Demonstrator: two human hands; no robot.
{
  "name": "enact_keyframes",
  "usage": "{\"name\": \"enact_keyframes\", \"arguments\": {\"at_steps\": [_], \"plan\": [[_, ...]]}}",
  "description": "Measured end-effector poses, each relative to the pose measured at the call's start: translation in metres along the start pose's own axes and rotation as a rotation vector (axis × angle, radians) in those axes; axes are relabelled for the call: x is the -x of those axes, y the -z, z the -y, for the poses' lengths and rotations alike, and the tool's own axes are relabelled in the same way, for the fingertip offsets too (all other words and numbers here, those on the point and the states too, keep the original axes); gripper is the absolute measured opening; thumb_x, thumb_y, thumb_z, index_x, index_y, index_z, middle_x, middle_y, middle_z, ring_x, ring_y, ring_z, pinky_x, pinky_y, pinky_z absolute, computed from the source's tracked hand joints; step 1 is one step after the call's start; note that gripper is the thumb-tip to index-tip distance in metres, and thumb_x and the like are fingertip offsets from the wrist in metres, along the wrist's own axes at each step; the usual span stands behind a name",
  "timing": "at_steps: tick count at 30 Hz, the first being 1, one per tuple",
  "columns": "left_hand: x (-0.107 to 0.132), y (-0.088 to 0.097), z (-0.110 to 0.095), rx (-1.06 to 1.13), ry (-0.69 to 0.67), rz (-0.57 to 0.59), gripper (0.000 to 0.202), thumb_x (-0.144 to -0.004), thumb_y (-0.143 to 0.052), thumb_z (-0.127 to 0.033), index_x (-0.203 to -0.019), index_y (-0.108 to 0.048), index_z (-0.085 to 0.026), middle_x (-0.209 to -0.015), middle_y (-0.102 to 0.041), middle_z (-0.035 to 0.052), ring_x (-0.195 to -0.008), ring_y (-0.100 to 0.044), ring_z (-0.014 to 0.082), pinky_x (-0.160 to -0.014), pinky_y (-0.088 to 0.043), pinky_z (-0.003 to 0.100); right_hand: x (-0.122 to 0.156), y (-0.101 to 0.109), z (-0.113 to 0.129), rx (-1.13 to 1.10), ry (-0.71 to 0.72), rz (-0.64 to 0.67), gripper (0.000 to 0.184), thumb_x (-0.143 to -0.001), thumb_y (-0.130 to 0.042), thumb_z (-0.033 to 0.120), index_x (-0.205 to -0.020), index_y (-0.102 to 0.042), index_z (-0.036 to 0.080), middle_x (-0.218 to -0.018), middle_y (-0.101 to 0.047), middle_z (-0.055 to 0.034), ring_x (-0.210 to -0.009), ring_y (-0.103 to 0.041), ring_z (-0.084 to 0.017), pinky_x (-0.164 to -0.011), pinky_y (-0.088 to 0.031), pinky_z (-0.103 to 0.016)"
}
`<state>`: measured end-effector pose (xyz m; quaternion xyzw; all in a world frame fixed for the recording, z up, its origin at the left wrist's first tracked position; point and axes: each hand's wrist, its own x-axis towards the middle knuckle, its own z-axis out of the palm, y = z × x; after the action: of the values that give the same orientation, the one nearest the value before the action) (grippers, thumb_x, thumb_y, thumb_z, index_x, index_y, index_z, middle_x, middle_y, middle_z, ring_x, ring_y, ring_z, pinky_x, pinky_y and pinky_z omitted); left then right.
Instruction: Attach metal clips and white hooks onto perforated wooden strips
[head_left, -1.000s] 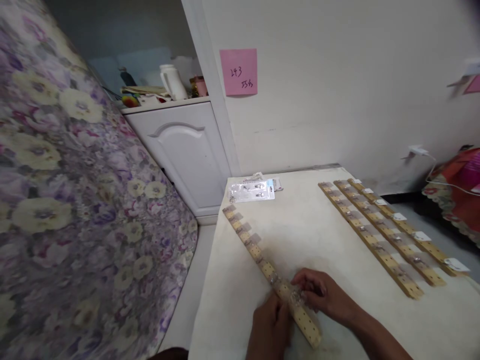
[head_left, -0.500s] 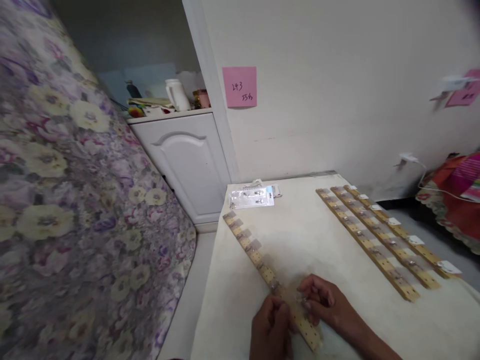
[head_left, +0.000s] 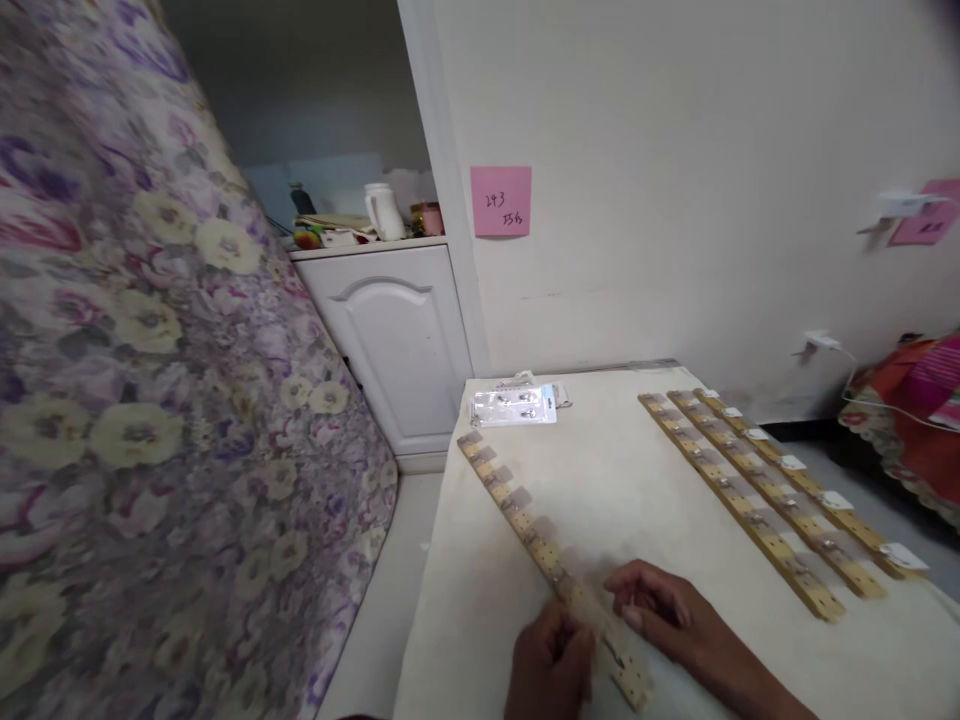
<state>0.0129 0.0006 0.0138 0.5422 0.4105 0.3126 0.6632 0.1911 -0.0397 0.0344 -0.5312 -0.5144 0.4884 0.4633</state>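
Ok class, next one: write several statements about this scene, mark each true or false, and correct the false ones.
1. The left hand is at the single strip. True.
2. The right hand rests on the pink note. False: the right hand is beside the single strip, and the pink note is on the wall.
3. Three strips lie side by side. True.
4. The pack lies on the floor. False: the pack is on the table.
5. The jug is white. True.
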Motion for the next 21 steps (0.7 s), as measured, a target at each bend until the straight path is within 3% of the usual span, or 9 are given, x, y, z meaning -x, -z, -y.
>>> {"name": "enact_keyframes", "arguments": {"at_steps": [3, 6, 10, 12, 16, 21], "plan": [[-0.004, -0.001, 0.012, -0.044, 0.003, 0.113, 0.028, -0.067, -0.061, -0.043, -0.061, -0.049, -0.018, -0.051, -0.044, -0.0061, -0.047, -0.033, 0.0068, -0.048, -0.024, 0.021, -0.003, -0.009, -0.008, -0.064, -0.014, 0.037, 0.028, -0.075, -0.065, 0.042, -0.089, -0.061, 0.019, -0.071, -0.055, 0.0013, -0.064, -0.048, -0.012, -0.058, -0.036, -0.023], [-0.007, -0.001, 0.019, -0.089, -0.012, 0.141, 0.032, -0.064, -0.062, -0.046, -0.059, -0.049, -0.018, -0.052, -0.044, -0.0054, -0.049, -0.035, 0.0073, -0.05, -0.024, 0.022, -0.005, -0.02, -0.017, -0.162, -0.033, 0.086, 0.029, -0.073, -0.067, 0.045, -0.078, -0.057, 0.018, -0.065, -0.053, 0.003, -0.058, -0.047, -0.009, -0.052, -0.036, -0.02], [-0.007, 0.002, 0.013, -0.166, 0.029, 0.11, 0.038, -0.072, -0.055, -0.054, -0.058, -0.048, -0.019, -0.047, -0.046, -0.0048, -0.048, -0.04, 0.0092, -0.05, -0.029, 0.022, -0.007, -0.022, -0.025, -0.192, -0.111, -0.005, 0.034, -0.075, -0.063, 0.05, -0.072, -0.047, 0.02, -0.054, -0.045, 0.0089, -0.034, -0.033, -0.003, -0.034, -0.024, -0.016], [-0.005, 0.003, 0.01, -0.195, 0.024, 0.108, 0.04, -0.075, -0.052, -0.055, -0.056, -0.049, -0.019, -0.046, -0.048, -0.0039, -0.049, -0.042, 0.0096, -0.052, -0.032, 0.022, -0.009, -0.02, -0.029, -0.197, -0.121, -0.079, 0.034, -0.076, -0.06, 0.05, -0.072, -0.044, 0.02, -0.05, -0.043, 0.0107, -0.03, -0.034, -0.002, -0.032, -0.022, -0.015], [-0.002, 0.001, 0.012, -0.159, 0.056, 0.095, 0.027, -0.078, -0.05, -0.043, -0.069, -0.052, -0.018, -0.05, -0.053, -0.0045, -0.039, -0.037, 0.0068, -0.042, -0.029, 0.02, -0.012, -0.018, -0.037, -0.199, -0.133, -0.15, 0.034, -0.077, -0.059, 0.051, -0.073, -0.042, 0.021, -0.046, -0.043, 0.0114, -0.03, -0.04, -0.004, -0.033, -0.027, -0.016], [-0.004, -0.002, 0.02, -0.063, 0.118, 0.051, 0.012, -0.077, -0.049, -0.032, -0.076, -0.046, -0.02, -0.052, -0.056, -0.0065, -0.029, -0.032, 0.0048, -0.03, -0.021, 0.018, -0.011, -0.022, -0.036, -0.168, -0.114, -0.211, 0.028, -0.077, -0.059, 0.045, -0.09, -0.047, 0.022, -0.059, -0.045, 0.0103, -0.035, -0.044, -0.005, -0.036, -0.032, -0.018]]}}
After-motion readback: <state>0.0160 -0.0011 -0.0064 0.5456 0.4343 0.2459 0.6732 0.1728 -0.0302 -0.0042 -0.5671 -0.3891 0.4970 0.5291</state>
